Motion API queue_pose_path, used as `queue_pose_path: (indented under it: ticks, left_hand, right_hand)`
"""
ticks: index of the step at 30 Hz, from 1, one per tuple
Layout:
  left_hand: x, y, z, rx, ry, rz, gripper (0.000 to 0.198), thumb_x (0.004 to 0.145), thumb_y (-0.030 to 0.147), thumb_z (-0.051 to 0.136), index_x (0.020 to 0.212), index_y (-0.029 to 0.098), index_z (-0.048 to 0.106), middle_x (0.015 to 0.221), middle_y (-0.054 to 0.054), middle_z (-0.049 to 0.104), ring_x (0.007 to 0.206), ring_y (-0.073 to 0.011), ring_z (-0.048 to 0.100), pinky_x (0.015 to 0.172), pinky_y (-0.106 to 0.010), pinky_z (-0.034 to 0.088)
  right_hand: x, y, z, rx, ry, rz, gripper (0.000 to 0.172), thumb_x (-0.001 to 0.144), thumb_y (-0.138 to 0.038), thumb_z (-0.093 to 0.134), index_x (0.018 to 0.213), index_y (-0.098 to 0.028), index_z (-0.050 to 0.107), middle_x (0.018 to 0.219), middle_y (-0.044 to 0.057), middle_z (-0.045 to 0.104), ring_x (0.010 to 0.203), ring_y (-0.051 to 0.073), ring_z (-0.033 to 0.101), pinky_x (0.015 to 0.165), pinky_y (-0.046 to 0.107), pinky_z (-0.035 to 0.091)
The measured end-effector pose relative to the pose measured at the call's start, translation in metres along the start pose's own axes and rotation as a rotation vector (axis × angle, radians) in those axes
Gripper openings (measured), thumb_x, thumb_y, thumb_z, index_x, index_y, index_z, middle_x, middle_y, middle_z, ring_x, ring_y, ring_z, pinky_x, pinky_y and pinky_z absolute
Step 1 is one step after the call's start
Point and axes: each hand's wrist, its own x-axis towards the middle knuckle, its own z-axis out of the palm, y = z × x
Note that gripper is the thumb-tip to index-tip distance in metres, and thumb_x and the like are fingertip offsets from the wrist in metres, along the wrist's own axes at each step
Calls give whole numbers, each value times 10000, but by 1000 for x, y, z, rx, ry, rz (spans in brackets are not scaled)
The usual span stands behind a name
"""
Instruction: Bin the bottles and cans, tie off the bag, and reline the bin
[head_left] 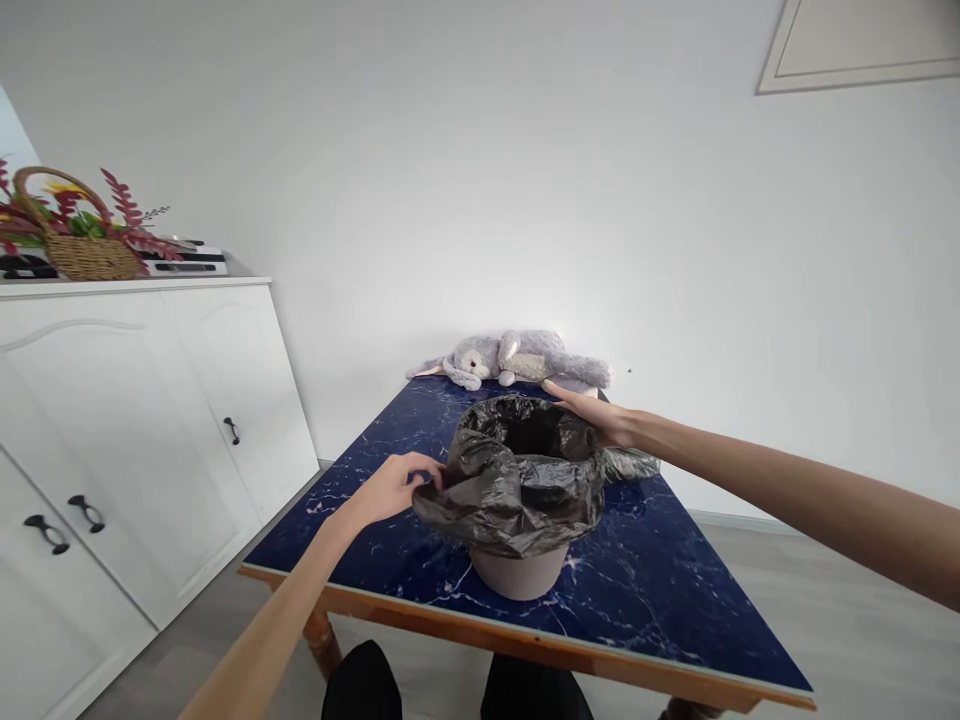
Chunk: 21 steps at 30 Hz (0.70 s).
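A small light pinkish-grey bin [519,576] stands upright on the table, lined with a black plastic garbage bag [487,495]. The bag's upper part is folded out over the rim and hangs loosely around the sides, covering most of the bin. On the near left, my left hand [397,487] pinches the bag's outer edge between thumb and fingers. My right hand [596,415] lies against the far right side of the bag, fingers stretched out along it; some of them are hidden. Beside the bag on the right lies crumpled, shiny plastic [631,464], partly covered by my right forearm.
A grey plush rabbit [525,358] lies along the back edge of the blue marbled table [645,590], against the white wall. To the left stands a white cabinet [127,430] with a wicker flower basket [91,256] on top. My knees are below the table's front edge.
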Motion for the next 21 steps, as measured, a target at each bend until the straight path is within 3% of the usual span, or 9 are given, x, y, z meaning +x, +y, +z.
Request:
queue_pose_path:
  ticks: [3, 6, 10, 13, 16, 19, 21]
  left_hand:
    - [-6, -3, 1, -182, 107, -122, 378, 1016, 313, 416, 1283, 266, 679, 1367, -75, 722, 1267, -265, 685, 1075, -423, 552]
    - [-5, 11, 5, -357, 266, -110, 533, 1072, 544, 424, 1530, 272, 460, 1616, -120, 514, 1480, -276, 512, 1218, -466, 428]
    - [0, 47, 30, -409, 209, -36, 1145, 894, 679, 715, 1691, 326, -26, 1755, -195, 212, 1589, -349, 321, 1254, -551, 364]
    - [3, 64, 58, -435, 139, -76, 1492, 762, 623, 877, 1633, 325, -298, 1728, -246, 254, 1521, -386, 440, 1190, -571, 450]
    - [3, 58, 84, -402, 7, -91, 1579, 708, 645, 899, 1618, 288, -341, 1703, -258, 309, 1506, -422, 450, 1173, -603, 458]
    - [-6, 30, 103, -252, -155, -185, 1559, 650, 721, 889, 1671, 318, -219, 1773, -204, 92, 1589, -474, 236, 1212, -655, 382]
    - [-16, 7, 111, -173, -220, -245, 1415, 724, 767, 808, 1697, 333, -123, 1784, -157, 21, 1606, -466, 168, 1228, -641, 363]
  right_hand:
    - [-18, 2, 1, 138, 39, 24, 737, 910, -730, 653, 1427, -206, 623, 1477, 163, 645, 1289, 280, 669, 1143, 450, 524]
    - [-34, 2, 12, 176, 197, 79, 828, 796, -481, 878, 1513, -252, 533, 1545, 153, 583, 1318, 289, 639, 1107, 445, 554]
    - [-44, 5, 35, 348, 321, 93, 613, 742, -189, 756, 1342, -232, 640, 1193, 112, 774, 1008, 259, 754, 821, 349, 641]
    - [-47, 9, 46, 386, 363, 62, 554, 674, -139, 616, 1222, -202, 664, 920, 56, 780, 804, 220, 741, 676, 296, 600]
    - [-56, 12, 45, 383, 424, 43, 536, 634, -144, 570, 1158, -204, 662, 805, 22, 736, 712, 204, 702, 629, 284, 567]
    - [-73, 16, 36, 351, 491, 50, 494, 618, -150, 564, 1098, -208, 667, 752, 12, 704, 655, 198, 664, 579, 275, 532]
    - [-88, 22, 26, 320, 540, 66, 438, 625, -160, 575, 1050, -204, 671, 726, 17, 690, 623, 195, 641, 543, 269, 505]
